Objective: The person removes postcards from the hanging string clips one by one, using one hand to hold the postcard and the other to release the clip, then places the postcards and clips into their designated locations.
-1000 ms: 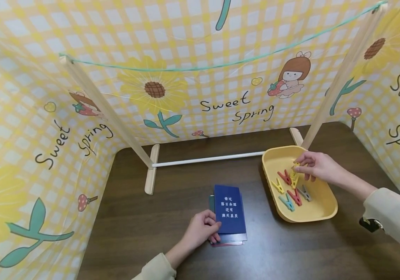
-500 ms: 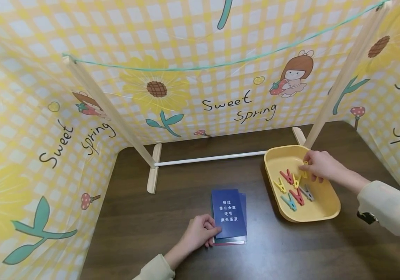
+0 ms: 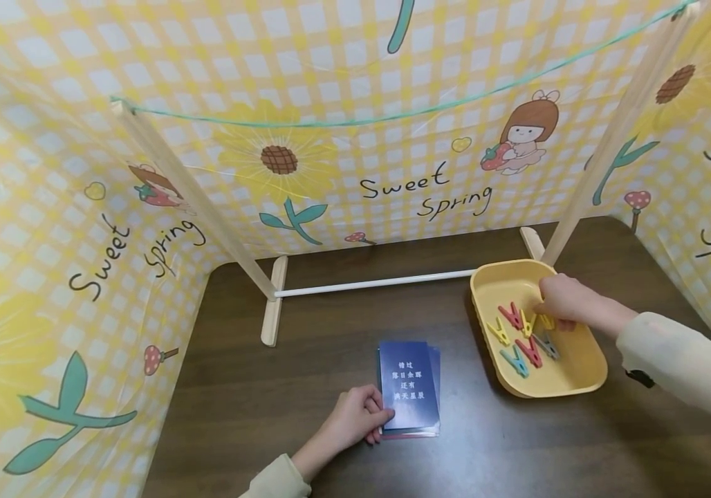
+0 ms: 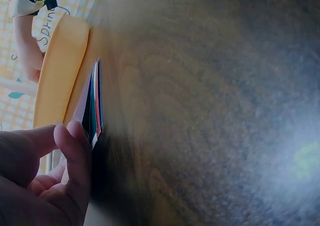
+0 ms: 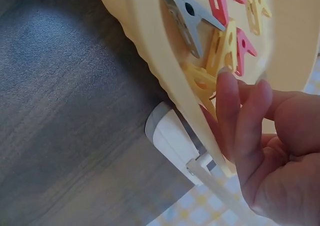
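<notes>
My left hand (image 3: pixel 358 418) pinches the left edge of a small stack of cards (image 3: pixel 435 387). On top lies a dark blue card (image 3: pixel 408 408) with white writing. Seen edge-on in the left wrist view, the cards (image 4: pixel 96 100) are fanned slightly apart. My right hand (image 3: pixel 570 301) reaches into a yellow tray (image 3: pixel 579 377), fingers bent at the tips, and pinches a yellow clothespin (image 5: pixel 199 79) low by the tray's side wall. Around it lie a grey clothespin (image 3: pixel 545 346), a blue one (image 3: pixel 514 361), and several red and yellow ones.
A wooden stand holds a green string (image 3: pixel 355 123) between its left post (image 3: pixel 190 194) and right post (image 3: pixel 623 131). A white rod (image 3: pixel 374 283) runs low between the feet. The tray overlaps the stand's right side, and patterned cloth surrounds the brown table (image 3: pixel 231 415).
The right hand has moved slightly right and lower into the tray with the yellow clothespin. The blue card has slid down over the stack, and the left hand has shifted slightly toward me.
</notes>
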Available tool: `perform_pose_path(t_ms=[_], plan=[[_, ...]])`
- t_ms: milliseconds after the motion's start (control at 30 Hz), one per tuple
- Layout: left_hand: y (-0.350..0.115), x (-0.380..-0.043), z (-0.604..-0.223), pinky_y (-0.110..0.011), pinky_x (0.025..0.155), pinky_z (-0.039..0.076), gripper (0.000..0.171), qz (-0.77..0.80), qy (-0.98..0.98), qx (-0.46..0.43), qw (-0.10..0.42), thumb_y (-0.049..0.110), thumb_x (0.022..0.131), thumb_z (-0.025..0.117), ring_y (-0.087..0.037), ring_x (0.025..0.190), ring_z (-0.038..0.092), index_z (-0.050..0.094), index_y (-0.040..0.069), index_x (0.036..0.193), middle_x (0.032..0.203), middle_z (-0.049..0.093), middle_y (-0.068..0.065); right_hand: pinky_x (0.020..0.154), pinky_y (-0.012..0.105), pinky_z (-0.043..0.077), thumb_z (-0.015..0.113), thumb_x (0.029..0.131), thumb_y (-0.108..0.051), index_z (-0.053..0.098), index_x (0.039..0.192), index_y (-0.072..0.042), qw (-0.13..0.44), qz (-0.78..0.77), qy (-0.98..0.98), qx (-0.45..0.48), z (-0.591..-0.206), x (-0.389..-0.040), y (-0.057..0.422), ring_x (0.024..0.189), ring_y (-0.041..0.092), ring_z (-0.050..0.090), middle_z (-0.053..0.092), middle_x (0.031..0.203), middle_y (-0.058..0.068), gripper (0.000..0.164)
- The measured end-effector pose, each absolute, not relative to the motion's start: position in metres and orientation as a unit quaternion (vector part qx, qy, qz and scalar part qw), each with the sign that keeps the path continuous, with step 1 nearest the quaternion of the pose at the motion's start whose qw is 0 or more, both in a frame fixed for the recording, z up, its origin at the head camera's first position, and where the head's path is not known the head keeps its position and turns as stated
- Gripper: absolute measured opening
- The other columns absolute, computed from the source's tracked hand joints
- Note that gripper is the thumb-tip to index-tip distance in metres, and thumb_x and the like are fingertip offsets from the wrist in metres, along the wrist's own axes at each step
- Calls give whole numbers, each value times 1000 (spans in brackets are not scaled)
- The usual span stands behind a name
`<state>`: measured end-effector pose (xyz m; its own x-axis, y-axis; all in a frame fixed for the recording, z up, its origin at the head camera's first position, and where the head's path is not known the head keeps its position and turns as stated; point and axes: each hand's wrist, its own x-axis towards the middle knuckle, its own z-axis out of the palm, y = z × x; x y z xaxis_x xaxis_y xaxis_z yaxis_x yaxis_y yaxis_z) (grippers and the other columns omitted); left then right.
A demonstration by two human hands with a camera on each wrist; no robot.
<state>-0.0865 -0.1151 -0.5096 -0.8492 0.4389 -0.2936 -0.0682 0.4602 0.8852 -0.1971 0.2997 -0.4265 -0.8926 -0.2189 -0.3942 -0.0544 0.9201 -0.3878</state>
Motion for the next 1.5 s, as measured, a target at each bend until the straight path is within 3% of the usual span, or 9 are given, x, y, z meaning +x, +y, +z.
perform_pose_path(t_ms=[333, 700, 933, 1300, 1400, 1500], plan=[[-117, -90, -507, -33, 38, 51, 27, 517, 806, 120, 262, 12, 83, 70, -16, 39, 58, 50, 0, 97, 60, 63, -10, 31, 22, 38, 57, 84, -11, 48, 61, -5, 214, -169, 958, -88, -429, -209, 292, 30, 10, 47, 51, 40, 4, 26], [-115, -91, -507, -31, 36, 49, 25, 518, 812, 121, 243, 13, 83, 70, -15, 39, 57, 53, 1, 96, 60, 64, -11, 31, 22, 40, 55, 83, -11, 48, 50, -7, 196, -152, 962, -115, -437, -221, 288, 28, 8, 48, 50, 36, 2, 34], [-118, -95, -507, -33, 36, 49, 25, 518, 815, 114, 234, 15, 83, 71, -17, 39, 57, 53, 0, 93, 61, 65, -10, 31, 24, 39, 56, 84, -12, 47, 56, -7, 171, -139, 971, -94, -435, -222, 288, 28, 9, 45, 47, 38, 0, 29], [-123, -95, -508, -26, 35, 48, 23, 456, 845, 148, 238, 18, 83, 71, -11, 37, 54, 54, 3, 88, 56, 61, -3, 30, 23, 40, 45, 79, -7, 46, 60, -5, 212, -144, 964, -72, -439, -222, 289, 31, 15, 51, 48, 42, 5, 20], [-124, -97, -506, -26, 35, 47, 23, 442, 850, 161, 235, 17, 83, 72, -11, 36, 54, 53, 4, 85, 54, 59, -3, 33, 26, 41, 47, 81, -10, 48, 61, -5, 217, -131, 965, -70, -434, -223, 287, 36, 17, 53, 51, 46, 6, 21], [-125, -98, -505, -25, 35, 47, 22, 429, 855, 168, 237, 17, 83, 72, -10, 36, 53, 52, 6, 82, 53, 57, -2, 37, 32, 42, 50, 87, -15, 50, 65, -5, 185, -88, 976, -70, -425, -222, 282, 46, 22, 54, 54, 56, 9, 24]])
